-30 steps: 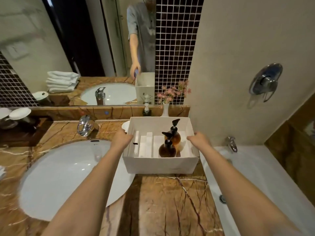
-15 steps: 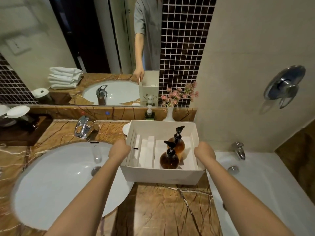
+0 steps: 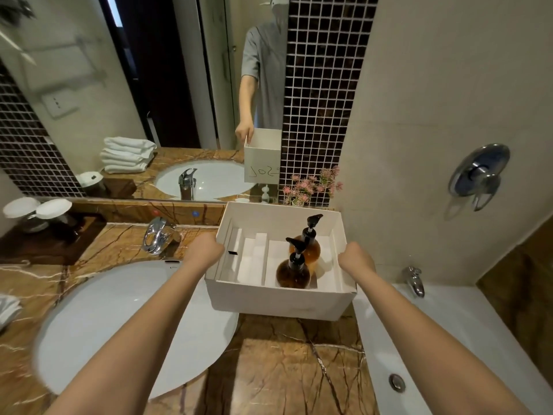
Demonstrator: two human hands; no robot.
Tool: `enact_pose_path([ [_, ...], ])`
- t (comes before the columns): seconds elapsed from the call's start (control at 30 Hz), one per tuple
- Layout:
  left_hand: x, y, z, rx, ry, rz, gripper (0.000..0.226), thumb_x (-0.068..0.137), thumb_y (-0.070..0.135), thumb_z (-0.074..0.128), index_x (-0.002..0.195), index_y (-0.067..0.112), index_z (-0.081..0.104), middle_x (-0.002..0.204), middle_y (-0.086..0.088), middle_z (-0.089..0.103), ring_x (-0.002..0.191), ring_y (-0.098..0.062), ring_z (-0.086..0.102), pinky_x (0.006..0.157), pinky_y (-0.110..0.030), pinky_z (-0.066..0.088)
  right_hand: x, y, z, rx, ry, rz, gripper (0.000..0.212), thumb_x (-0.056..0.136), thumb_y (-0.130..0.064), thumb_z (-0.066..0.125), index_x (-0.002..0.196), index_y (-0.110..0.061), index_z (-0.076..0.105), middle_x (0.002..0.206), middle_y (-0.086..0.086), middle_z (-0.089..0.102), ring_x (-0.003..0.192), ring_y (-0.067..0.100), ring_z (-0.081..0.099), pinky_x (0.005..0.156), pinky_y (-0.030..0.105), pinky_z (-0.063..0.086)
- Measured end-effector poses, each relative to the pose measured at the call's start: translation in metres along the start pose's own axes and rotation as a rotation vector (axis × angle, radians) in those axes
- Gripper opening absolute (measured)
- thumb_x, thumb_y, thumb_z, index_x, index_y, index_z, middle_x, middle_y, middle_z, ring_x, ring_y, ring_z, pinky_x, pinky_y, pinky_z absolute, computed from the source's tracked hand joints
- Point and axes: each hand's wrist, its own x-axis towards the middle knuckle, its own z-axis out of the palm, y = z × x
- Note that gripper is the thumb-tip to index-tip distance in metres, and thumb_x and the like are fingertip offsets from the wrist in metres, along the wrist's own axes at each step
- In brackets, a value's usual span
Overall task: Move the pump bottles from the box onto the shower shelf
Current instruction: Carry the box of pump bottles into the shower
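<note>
A white cardboard box is held above the marble counter, raised off it. My left hand grips its left wall and my right hand grips its right wall, fingers hidden over the sides. Inside stand two amber pump bottles with black pumps: a darker one in front and a lighter one just behind it, touching or nearly so. White dividers fill the box's left half. No shower shelf is in view.
A white sink basin with a chrome tap lies to the left. The bathtub with spout runs along the right, a shower valve above it. Pink flowers stand behind the box at the mirror.
Both hands have lifted the box off the counter and brought it up and toward me; the bottles stayed upright inside.
</note>
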Motion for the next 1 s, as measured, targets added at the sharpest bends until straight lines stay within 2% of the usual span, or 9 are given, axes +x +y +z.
enact_pose_path([
  [0.07,-0.007,0.010,-0.023,0.000,0.020,0.031,0.019,0.080,0.008,0.044,0.062,0.012,0.048,0.066,-0.005,0.053,0.060,-0.017,0.049,0.049,-0.026,0.034,-0.005,-0.015,-0.024,-0.033,-0.003,-0.013,0.024,0.090,-0.010,0.041,0.108,-0.004,0.056,0.090,0.009,0.055,0.079,0.026,0.052,0.059,0.027,0.039],
  [0.2,-0.023,0.031,-0.072,0.013,0.053,0.068,0.019,0.080,0.008,0.045,0.060,0.009,0.046,0.061,-0.003,0.048,0.057,-0.018,0.047,0.048,-0.027,0.033,-0.020,-0.044,-0.076,-0.092,0.008,-0.036,0.032,0.089,-0.010,0.039,0.115,-0.002,0.055,0.111,0.016,0.061,0.099,0.033,0.059,0.071,0.032,0.043],
  [0.37,-0.045,0.062,-0.132,0.036,0.089,0.100,0.015,0.084,0.013,0.047,0.070,0.007,0.049,0.072,-0.005,0.053,0.065,-0.019,0.050,0.060,-0.030,0.038,-0.044,-0.067,-0.134,-0.106,0.057,-0.078,0.027,0.084,-0.008,0.043,0.105,0.000,0.060,0.079,0.009,0.056,0.077,0.029,0.057,0.062,0.028,0.042],
  [0.47,-0.056,0.075,-0.158,0.031,0.088,0.121,0.011,0.084,0.014,0.049,0.086,0.005,0.054,0.081,-0.009,0.053,0.075,-0.025,0.051,0.058,-0.030,0.039,-0.059,-0.076,-0.160,-0.116,0.078,-0.077,0.029,0.086,-0.009,0.045,0.109,0.001,0.059,0.094,0.016,0.060,0.085,0.032,0.059,0.065,0.029,0.042],
  [0.53,-0.065,0.078,-0.169,0.020,0.080,0.133,0.012,0.084,0.016,0.051,0.081,0.004,0.052,0.073,-0.007,0.052,0.070,-0.024,0.050,0.047,-0.029,0.034,-0.070,-0.078,-0.171,-0.120,0.082,-0.079,0.031,0.086,-0.010,0.046,0.113,0.000,0.058,0.109,0.019,0.063,0.097,0.034,0.061,0.069,0.030,0.043],
  [0.6,-0.073,0.080,-0.174,-0.024,0.075,0.133,0.019,0.084,0.018,0.052,0.070,0.005,0.050,0.064,-0.005,0.049,0.060,-0.020,0.048,0.044,-0.029,0.032,-0.082,-0.079,-0.178,-0.108,0.088,-0.081,0.031,0.086,-0.008,0.047,0.115,0.001,0.057,0.113,0.020,0.062,0.100,0.035,0.061,0.071,0.031,0.045],
  [0.77,-0.091,0.083,-0.184,-0.074,0.057,0.172,0.024,0.084,0.017,0.052,0.061,0.011,0.047,0.064,-0.004,0.049,0.059,-0.017,0.046,0.056,-0.029,0.036,-0.113,-0.078,-0.190,-0.107,0.122,-0.058,0.031,0.088,-0.004,0.046,0.115,0.007,0.056,0.115,0.024,0.061,0.103,0.037,0.061,0.075,0.036,0.049],
  [0.87,-0.101,0.085,-0.187,-0.078,0.043,0.190,0.015,0.082,0.014,0.052,0.069,0.007,0.051,0.068,-0.004,0.051,0.064,-0.019,0.050,0.055,-0.028,0.038,-0.132,-0.075,-0.197,-0.098,0.155,-0.035,0.031,0.088,-0.005,0.046,0.115,0.008,0.055,0.115,0.025,0.061,0.103,0.038,0.061,0.079,0.037,0.050],
  [1.0,-0.117,0.092,-0.192,-0.063,0.030,0.233,0.013,0.083,0.016,0.052,0.083,0.003,0.053,0.078,-0.008,0.054,0.074,-0.026,0.053,0.062,-0.029,0.039,-0.155,-0.066,-0.206,-0.080,0.185,-0.007,0.034,0.088,-0.007,0.048,0.119,0.006,0.052,0.116,0.024,0.060,0.102,0.037,0.060,0.073,0.035,0.048],
])
